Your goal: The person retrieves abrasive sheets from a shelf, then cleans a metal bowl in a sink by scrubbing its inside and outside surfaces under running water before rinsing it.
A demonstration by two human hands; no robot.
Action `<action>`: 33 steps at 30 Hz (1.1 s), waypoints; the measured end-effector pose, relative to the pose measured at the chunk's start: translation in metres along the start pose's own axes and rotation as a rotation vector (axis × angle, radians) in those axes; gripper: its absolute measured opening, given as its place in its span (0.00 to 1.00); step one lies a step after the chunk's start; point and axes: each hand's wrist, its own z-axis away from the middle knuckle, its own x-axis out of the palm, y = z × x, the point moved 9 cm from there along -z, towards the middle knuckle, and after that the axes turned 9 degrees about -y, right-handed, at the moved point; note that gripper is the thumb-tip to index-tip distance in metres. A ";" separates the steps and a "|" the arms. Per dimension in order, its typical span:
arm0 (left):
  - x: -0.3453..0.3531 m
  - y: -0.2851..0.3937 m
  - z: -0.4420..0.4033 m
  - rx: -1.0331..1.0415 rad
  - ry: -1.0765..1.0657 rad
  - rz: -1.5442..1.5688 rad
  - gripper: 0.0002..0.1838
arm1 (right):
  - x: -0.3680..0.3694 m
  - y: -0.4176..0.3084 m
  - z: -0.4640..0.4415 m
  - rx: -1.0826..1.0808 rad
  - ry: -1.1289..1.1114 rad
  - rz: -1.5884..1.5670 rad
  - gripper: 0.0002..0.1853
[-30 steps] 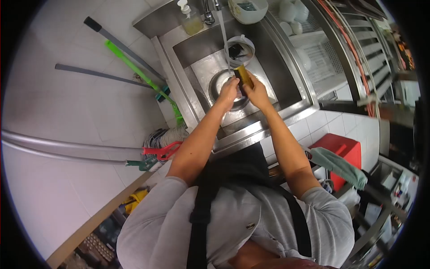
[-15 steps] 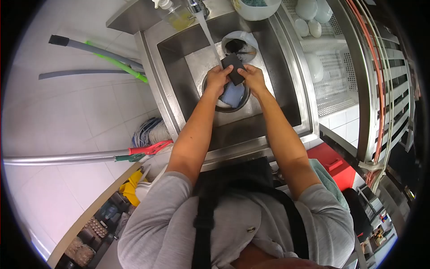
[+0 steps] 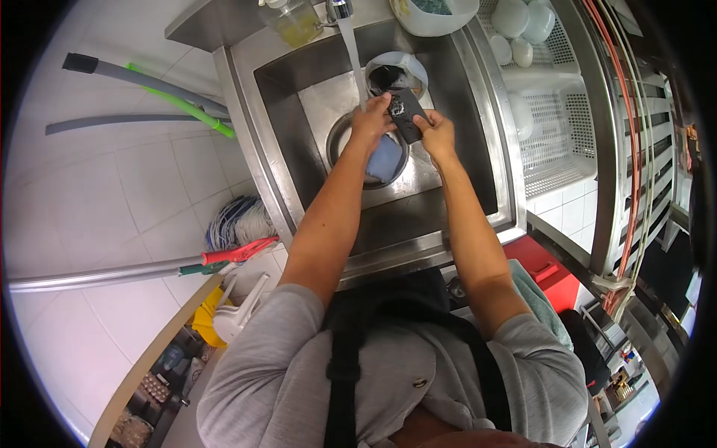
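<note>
Since the earlier frame the dark pad [image 3: 411, 119] has shifted to the right, and its upper face now shows white foam [image 3: 397, 109]. The right hand [image 3: 438, 136] pinches its right side, thumb on top; the left hand [image 3: 371, 122], fingers curled, is at its left edge, though whether it grips I cannot tell. The pad is above the sink [image 3: 426, 214], partly over the round metal bowl [image 3: 329, 149] holding a blue cloth [image 3: 383, 160], on the near side of a white container [image 3: 423, 71].

There are 2 hands [image 3: 369, 125] [image 3: 439, 136], 1 dark sponge [image 3: 408, 121], 1 blue cloth [image 3: 384, 158], 1 sink [image 3: 418, 213] and 1 faucet [image 3: 340, 10].
</note>
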 end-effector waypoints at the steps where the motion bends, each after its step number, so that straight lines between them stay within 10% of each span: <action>1: 0.002 0.000 0.003 -0.031 -0.017 -0.047 0.17 | -0.004 0.002 0.001 -0.016 0.034 -0.008 0.09; 11: -0.004 -0.012 0.011 0.194 0.023 -0.527 0.09 | -0.004 0.013 0.005 0.158 -0.007 0.005 0.08; 15: -0.068 -0.011 0.042 0.254 0.402 -0.725 0.14 | -0.054 0.101 -0.007 0.100 0.222 0.241 0.14; 18: -0.109 0.000 0.068 0.313 0.697 -0.874 0.20 | -0.056 0.064 0.022 0.130 0.143 0.994 0.25; 21: -0.133 -0.021 0.088 0.036 0.861 -0.870 0.29 | 0.020 0.005 0.047 -0.028 -0.108 0.925 0.33; 23: -0.136 -0.035 0.079 0.058 0.696 -0.978 0.34 | 0.078 0.010 0.063 -0.129 -0.264 0.816 0.46; 33: -0.149 -0.050 0.077 -0.034 0.620 -1.015 0.43 | 0.122 0.028 0.054 -0.154 -0.057 0.918 0.43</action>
